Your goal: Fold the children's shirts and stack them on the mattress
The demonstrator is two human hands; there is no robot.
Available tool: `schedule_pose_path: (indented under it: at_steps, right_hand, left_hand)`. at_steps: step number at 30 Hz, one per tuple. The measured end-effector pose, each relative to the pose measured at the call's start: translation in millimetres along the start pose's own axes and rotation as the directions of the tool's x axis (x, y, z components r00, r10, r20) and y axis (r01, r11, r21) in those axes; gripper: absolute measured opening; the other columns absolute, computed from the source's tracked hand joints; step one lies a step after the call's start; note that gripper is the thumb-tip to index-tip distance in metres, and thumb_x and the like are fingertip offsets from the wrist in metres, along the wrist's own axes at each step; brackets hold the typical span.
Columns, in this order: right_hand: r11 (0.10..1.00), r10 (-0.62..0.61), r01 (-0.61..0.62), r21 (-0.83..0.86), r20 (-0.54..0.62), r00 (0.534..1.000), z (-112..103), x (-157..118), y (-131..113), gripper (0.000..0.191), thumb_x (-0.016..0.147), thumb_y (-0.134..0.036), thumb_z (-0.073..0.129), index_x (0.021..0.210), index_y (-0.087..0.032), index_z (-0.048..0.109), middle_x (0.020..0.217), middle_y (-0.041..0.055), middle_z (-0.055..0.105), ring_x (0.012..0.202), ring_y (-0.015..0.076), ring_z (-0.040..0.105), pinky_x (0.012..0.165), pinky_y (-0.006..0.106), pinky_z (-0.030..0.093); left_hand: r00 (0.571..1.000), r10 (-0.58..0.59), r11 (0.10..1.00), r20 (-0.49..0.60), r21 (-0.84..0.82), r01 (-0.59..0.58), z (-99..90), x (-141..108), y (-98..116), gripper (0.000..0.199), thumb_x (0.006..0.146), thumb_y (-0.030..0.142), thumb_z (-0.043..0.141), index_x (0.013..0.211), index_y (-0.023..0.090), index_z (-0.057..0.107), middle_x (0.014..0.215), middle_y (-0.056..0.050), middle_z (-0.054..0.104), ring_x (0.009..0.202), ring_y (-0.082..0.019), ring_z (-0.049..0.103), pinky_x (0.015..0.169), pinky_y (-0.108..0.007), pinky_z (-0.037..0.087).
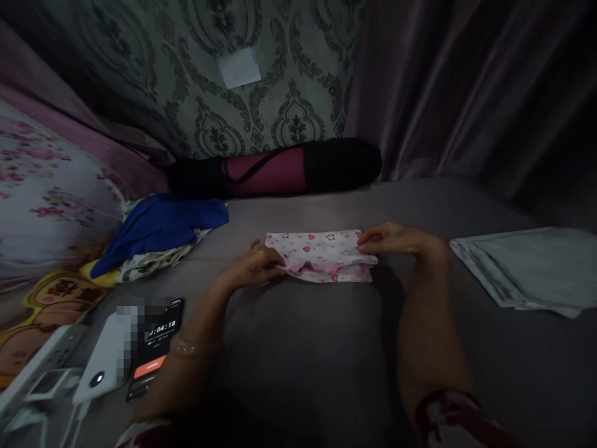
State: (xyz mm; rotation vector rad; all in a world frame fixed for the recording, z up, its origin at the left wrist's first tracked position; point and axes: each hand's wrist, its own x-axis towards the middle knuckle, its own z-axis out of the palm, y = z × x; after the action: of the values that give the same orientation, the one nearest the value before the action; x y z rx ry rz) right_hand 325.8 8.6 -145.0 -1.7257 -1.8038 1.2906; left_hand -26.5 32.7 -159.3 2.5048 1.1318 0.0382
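A small white cloth with pink and red heart prints (321,246) lies folded on the grey bedsheet (298,348), its layers parted a little along the near side. My left hand (259,264) pinches its near left corner between closed fingers. At the far right corner, my right hand (385,239) has its fingers pressed together on the cloth's edge.
A folded pale cloth stack (536,264) lies at the right. Blue clothing (163,227) is heaped at the left. Nearer are a phone showing a timer (161,333), a white device (105,354) and a power strip (51,354). A black and pink roll (270,171) lies along the wall.
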Motion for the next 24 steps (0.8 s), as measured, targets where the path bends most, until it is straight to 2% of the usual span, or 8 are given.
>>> schedule_pose_path:
  at_steps: [3,6,9,10,12,16,18,24]
  right_hand:
    - [0.998,-0.022,0.023,0.054,-0.017,1.0,2.1,3.6,-3.1,0.02,0.078,-0.037,0.068,0.08,-0.017,0.07,0.072,0.0048,0.071,0.068,0.0157,0.065,0.067,0.027,0.052]
    - [0.997,-0.057,0.052,-0.064,-0.07,0.996,11.1,14.9,-9.7,0.017,0.081,-0.032,0.066,0.088,-0.018,0.071,0.077,0.0043,0.071,0.069,0.0159,0.065,0.064,0.025,0.05]
    - [0.972,-0.033,0.006,-0.235,-0.111,0.993,26.4,27.7,-19.4,0.02,0.081,-0.027,0.066,0.098,-0.02,0.072,0.085,0.0031,0.073,0.073,0.0159,0.065,0.064,0.023,0.048]
    - [0.961,-0.018,-0.011,-0.275,-0.104,0.994,31.7,31.0,-22.9,0.022,0.081,-0.027,0.066,0.101,-0.021,0.072,0.089,0.003,0.073,0.074,0.016,0.066,0.065,0.023,0.048]
    - [0.944,0.013,-0.037,-0.329,-0.076,0.997,40.9,35.9,-28.9,0.026,0.083,-0.028,0.066,0.107,-0.023,0.071,0.096,0.0033,0.073,0.078,0.0162,0.066,0.067,0.023,0.048]
    - [0.922,0.025,-0.053,-0.384,-0.078,0.997,50.5,42.6,-33.8,0.031,0.083,-0.029,0.066,0.112,-0.024,0.07,0.104,0.0043,0.072,0.082,0.0169,0.067,0.071,0.024,0.048]
    - [0.914,0.012,-0.045,-0.403,-0.084,0.996,52.0,45.8,-32.6,0.031,0.082,-0.028,0.066,0.112,-0.023,0.07,0.104,0.0047,0.072,0.081,0.0166,0.067,0.07,0.024,0.048]
    - [0.916,-0.049,-0.01,-0.401,-0.135,0.99,56.6,49.2,-28.3,0.027,0.084,-0.025,0.059,0.107,-0.018,0.07,0.094,0.006,0.073,0.074,0.0156,0.065,0.063,0.022,0.047]
  left_hand:
    - [0.999,-0.016,0.994,0.031,-0.11,0.019,-3.1,1.4,5.0,0.035,0.087,0.049,0.051,0.1,0.022,0.07,0.101,-0.003,0.073,0.093,-0.019,0.062,0.111,-0.041,0.023]
    - [0.978,-0.157,0.983,-0.137,-0.12,0.141,-1.4,10.0,-4.1,0.038,0.092,0.043,0.042,0.099,0.018,0.069,0.097,-0.006,0.072,0.085,-0.017,0.061,0.088,-0.029,0.042]
    - [0.832,-0.452,0.888,-0.322,-0.075,0.453,6.6,14.8,-25.4,0.036,0.093,0.035,0.038,0.097,0.016,0.067,0.091,-0.009,0.07,0.08,-0.018,0.061,0.069,-0.026,0.042]
    - [0.781,-0.528,0.84,-0.332,-0.068,0.539,10.4,14.2,-32.7,0.036,0.092,0.036,0.039,0.092,0.015,0.067,0.086,-0.009,0.07,0.077,-0.018,0.061,0.065,-0.025,0.041]
    - [0.738,-0.62,0.776,-0.267,-0.071,0.627,18.9,10.6,-44.4,0.041,0.09,0.045,0.043,0.076,0.014,0.066,0.071,-0.008,0.067,0.07,-0.018,0.06,0.057,-0.024,0.038]
    - [0.747,-0.657,0.753,-0.1,-0.108,0.649,33.7,4.8,-49.4,0.058,0.082,0.066,0.047,0.054,0.017,0.059,0.055,-0.008,0.058,0.068,-0.022,0.062,0.053,-0.026,0.037]
    - [0.75,-0.655,0.755,-0.086,-0.092,0.649,38.9,6.2,-44.3,0.058,0.079,0.068,0.05,0.05,0.018,0.056,0.055,-0.009,0.057,0.073,-0.026,0.063,0.056,-0.028,0.04]
    - [0.716,-0.683,0.711,-0.144,-0.359,0.605,47.5,15.7,-25.3,0.021,0.08,0.036,0.061,0.081,0.016,0.058,0.072,-0.006,0.063,0.07,-0.02,0.062,0.057,-0.026,0.044]
